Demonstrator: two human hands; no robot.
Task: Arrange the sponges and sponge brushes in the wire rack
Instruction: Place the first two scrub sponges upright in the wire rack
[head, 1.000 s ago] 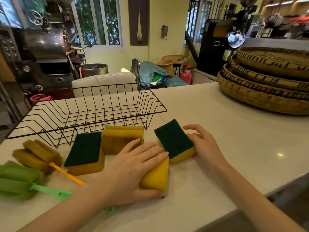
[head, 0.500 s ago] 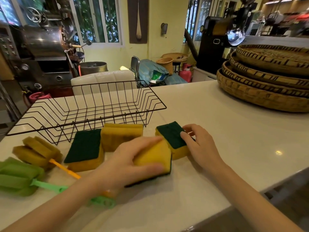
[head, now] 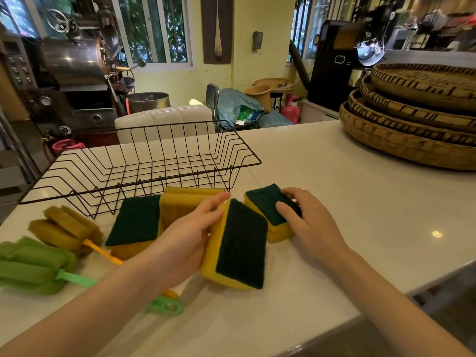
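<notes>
we are holding one sponge point(head: 238, 244) tipped up on its long edge in our left hand point(head: 185, 243), fingers curled along its yellow side, dark scrub face turned toward the right. it is sitting in front of the wire rack point(head: 144, 163), just nearer to us than the rack's front rim. our right hand point(head: 307, 222) is closing over a second sponge point(head: 268, 210) lying scrub side up beside the first, thumb and fingers pressing on its top and far edge; whether it is already lifting off the counter point(head: 334, 202) we cannot tell.

two more sponges are lying against the rack's front rim: a green-topped sponge point(head: 136, 222) and a yellow sponge point(head: 185, 202). further left of the rack's front corner are lying the mustard sponge brush point(head: 64, 228) and the green sponge brush point(head: 33, 264). the rack itself is holding nothing yet.

what we are risking, we think: the tipped sponge is held only by a light side grip and soft foam squashes, so it could slip out as we are lifting it over the rim. our left forearm is also crossing the brush handles, and dragging it could be sweeping them toward the counter's near edge.
</notes>
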